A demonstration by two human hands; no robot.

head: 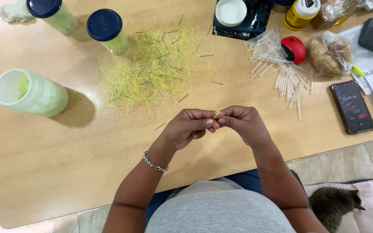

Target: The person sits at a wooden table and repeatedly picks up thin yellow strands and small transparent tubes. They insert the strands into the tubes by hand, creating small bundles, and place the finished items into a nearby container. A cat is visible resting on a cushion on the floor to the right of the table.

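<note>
Both hands close together above the worktop [65, 172]: left hand [188, 126] and right hand [242, 124], fingers pinched tight on a thin yellow-green thread [216, 114]. Behind: thread pile [152, 64], two blue-lidded jars [106, 30], open white jar [29, 92], yellow bottle [301, 13].

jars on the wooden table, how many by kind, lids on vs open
Clear plastic jars with dark blue lids on: 2
Open clear plastic jar lying on its side, no lid: 1
Yellow bottle with white cap: 1
Total: 4
</note>
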